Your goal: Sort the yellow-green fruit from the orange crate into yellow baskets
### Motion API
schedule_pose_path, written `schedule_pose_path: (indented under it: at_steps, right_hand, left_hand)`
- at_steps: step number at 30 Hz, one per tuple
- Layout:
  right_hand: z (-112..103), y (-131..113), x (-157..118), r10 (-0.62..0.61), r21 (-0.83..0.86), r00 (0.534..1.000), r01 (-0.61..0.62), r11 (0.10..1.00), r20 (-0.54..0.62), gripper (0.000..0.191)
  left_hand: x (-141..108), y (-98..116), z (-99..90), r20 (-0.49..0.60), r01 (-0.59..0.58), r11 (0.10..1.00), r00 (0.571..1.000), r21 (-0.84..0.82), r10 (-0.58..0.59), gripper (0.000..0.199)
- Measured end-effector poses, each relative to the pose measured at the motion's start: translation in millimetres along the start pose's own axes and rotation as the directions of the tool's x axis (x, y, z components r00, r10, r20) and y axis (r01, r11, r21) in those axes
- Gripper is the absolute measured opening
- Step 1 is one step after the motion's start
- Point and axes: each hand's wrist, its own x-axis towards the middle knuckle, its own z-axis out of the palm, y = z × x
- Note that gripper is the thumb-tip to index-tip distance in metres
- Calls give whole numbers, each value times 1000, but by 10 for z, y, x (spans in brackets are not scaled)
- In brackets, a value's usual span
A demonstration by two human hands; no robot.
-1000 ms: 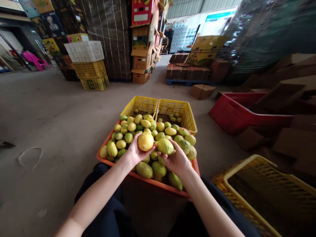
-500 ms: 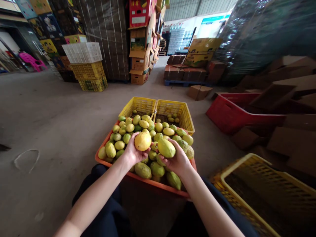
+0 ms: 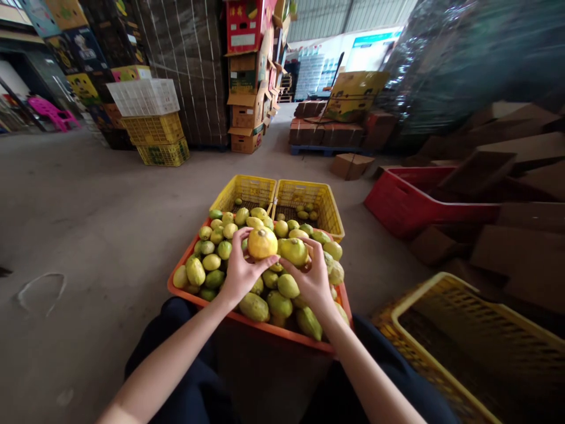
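Observation:
My left hand (image 3: 242,268) is closed round a round yellow fruit (image 3: 262,243), its stem end turned up toward me. Beside it, my right hand (image 3: 312,272) grips a yellow-green fruit (image 3: 293,252) between thumb and fingers. The two fruits are side by side, and my thumbs nearly meet below them. Both are held above an orange crate (image 3: 282,337) heaped with green and yellow fruits (image 3: 253,307) of mixed sizes.
Two yellow crates (image 3: 329,203) with a few fruits stand just behind the orange one. At the right are a yellow basket (image 3: 415,300), a red crate (image 3: 388,203) and cardboard pieces (image 3: 525,247). Stacked crates (image 3: 154,126) and boxes (image 3: 245,112) stand farther back.
Both hands have turned the fruits so their ends face more toward me. The fruits have come closer together, and my thumbs now lie on the near side.

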Motion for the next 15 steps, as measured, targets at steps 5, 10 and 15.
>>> schedule_pose_path:
  at_steps: [5,10,15]
  right_hand:
    - [25,-23,-13,-352,-322,930,303,897,-105,57]
    - [68,-65,-23,-311,-271,943,272,923,-114,58]
    - [13,-131,26,-211,-161,969,189,969,-131,57]
  left_hand:
    - [-35,22,-20,27,-38,999,999,5,37,63]
    - [-20,36,-38,85,-123,986,990,110,114,68]
    - [33,116,-66,162,-58,992,986,109,39,70]
